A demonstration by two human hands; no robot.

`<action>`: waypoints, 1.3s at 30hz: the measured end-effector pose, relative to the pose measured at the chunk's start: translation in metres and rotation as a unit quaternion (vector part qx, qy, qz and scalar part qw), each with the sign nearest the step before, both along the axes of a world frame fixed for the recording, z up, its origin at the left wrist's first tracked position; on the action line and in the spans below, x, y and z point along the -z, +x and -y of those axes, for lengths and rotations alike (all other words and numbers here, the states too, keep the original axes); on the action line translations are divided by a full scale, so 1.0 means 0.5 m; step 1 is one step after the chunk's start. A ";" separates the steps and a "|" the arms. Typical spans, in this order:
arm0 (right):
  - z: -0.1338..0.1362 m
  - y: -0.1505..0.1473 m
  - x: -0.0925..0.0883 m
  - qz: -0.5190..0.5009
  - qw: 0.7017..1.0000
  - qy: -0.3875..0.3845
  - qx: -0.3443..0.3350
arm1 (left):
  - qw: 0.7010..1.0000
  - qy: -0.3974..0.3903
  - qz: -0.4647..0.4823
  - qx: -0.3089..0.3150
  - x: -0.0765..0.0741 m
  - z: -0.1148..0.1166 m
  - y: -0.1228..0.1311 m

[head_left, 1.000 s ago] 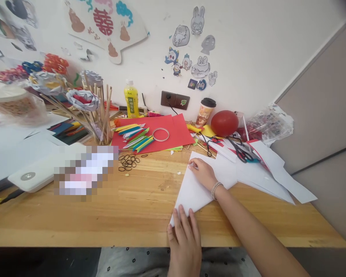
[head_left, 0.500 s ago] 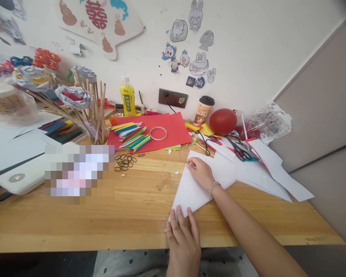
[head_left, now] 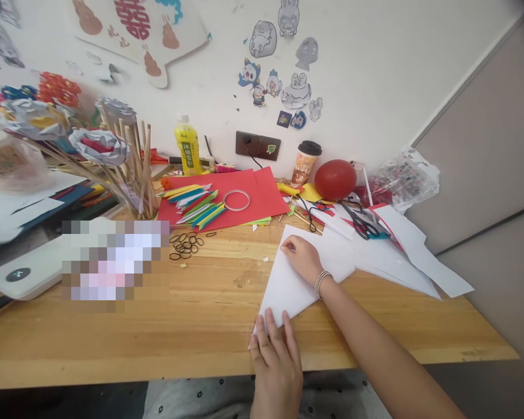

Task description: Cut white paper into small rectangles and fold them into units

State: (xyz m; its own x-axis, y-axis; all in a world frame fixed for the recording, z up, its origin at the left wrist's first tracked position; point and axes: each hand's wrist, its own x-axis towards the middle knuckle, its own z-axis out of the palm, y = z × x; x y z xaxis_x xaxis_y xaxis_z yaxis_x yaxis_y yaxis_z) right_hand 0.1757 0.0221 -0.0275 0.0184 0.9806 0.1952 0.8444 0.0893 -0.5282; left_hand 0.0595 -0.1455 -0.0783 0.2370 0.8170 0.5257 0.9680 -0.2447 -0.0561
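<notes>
White paper (head_left: 283, 288) lies flat on the wooden surface (head_left: 192, 320), with directions read on a clock face centred on it and twelve o'clock towards the wall. The left hand (head_left: 278, 364) rests palm down at six o'clock, its fingers parted and their tips on the paper's near, pointed end, presumably to keep that corner from sliding. The right hand (head_left: 304, 259) lies over the upper part, thumb and forefinger curled close together by the edge at eleven o'clock; they seem to align or press that edge, though whether they pinch it cannot be told. The paper is plain, smooth and unmarked, broad towards twelve o'clock and tapering to a sharp tip at seven; its long, straight left side looks like a fold. Towards three o'clock its outline merges with other white sheets (head_left: 388, 265). The scissors (head_left: 363, 226) lie at two o'clock, and rubber bands (head_left: 186, 245) between nine and ten, both clear of the hands.
</notes>
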 end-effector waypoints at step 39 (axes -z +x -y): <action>0.108 -0.073 0.002 0.089 0.983 0.139 -0.077 | 0.975 -0.105 -0.039 0.190 -0.011 -0.060 -0.022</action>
State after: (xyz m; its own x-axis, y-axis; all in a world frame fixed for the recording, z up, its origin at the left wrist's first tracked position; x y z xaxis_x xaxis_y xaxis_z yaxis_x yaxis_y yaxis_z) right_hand 0.1390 -0.0319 -0.0287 -0.1858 0.8774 0.4423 0.8863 0.3439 -0.3100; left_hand 0.0485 -0.1153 -0.0727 0.5759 0.7506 0.3240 0.8002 -0.5988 -0.0352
